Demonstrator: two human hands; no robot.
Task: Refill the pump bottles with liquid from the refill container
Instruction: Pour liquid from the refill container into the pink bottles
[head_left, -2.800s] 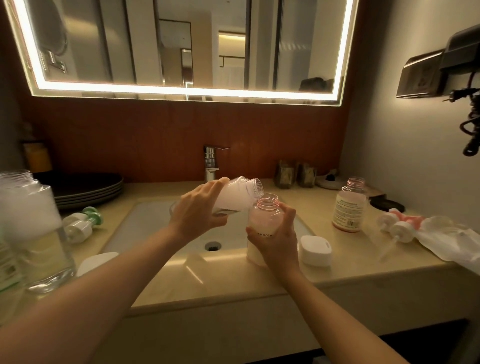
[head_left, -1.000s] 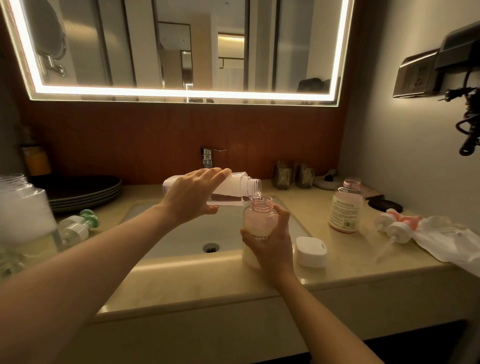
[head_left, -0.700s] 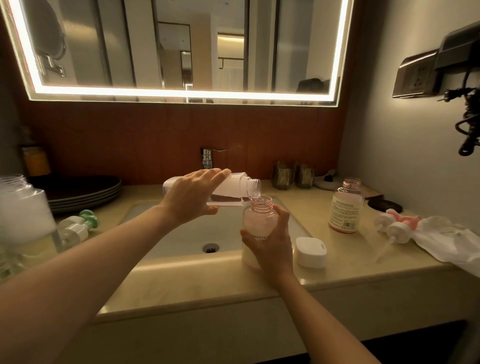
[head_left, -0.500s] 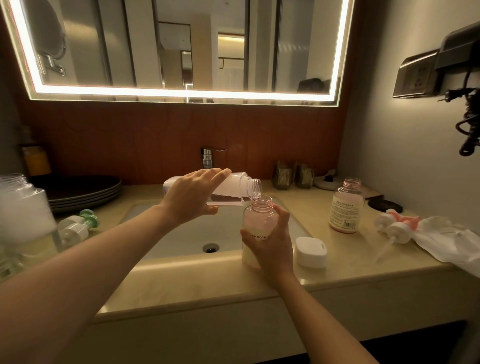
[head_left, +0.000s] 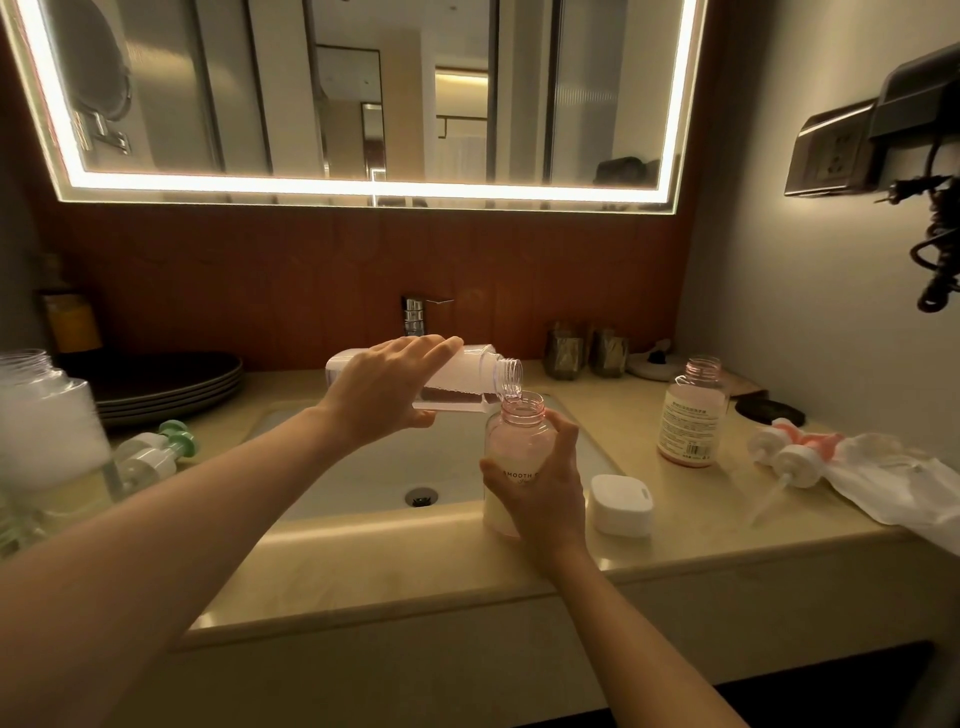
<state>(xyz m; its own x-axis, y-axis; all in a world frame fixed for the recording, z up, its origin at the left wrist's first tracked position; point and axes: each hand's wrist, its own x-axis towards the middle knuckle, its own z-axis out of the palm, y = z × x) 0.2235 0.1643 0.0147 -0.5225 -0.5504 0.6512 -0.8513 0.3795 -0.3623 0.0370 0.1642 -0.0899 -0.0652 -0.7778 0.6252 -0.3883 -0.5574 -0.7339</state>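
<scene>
My left hand (head_left: 384, 389) grips the clear refill container (head_left: 467, 376), tipped on its side over the sink with its threaded mouth just above the neck of a pink pump bottle (head_left: 514, 441). A thin stream runs from one into the other. My right hand (head_left: 540, 493) wraps round that pink bottle, which stands upright on the counter at the sink's front right rim, pump removed. A second open pink bottle (head_left: 691, 415) stands further right. Two pink-and-white pump heads (head_left: 789, 452) lie on the counter beyond it.
The sink basin (head_left: 363, 467) lies under my left arm, faucet (head_left: 415, 317) behind. A white cap (head_left: 621, 504) sits right of the held bottle. A large clear bottle (head_left: 47, 421) and a green pump head (head_left: 156, 452) stand at left, dark plates (head_left: 166, 384) behind, crumpled plastic (head_left: 904, 483) at far right.
The refill container has gone from steeply tilted to lying level, its mouth lowered onto the pink bottle's neck. In the last second both hands hold still while the liquid runs.
</scene>
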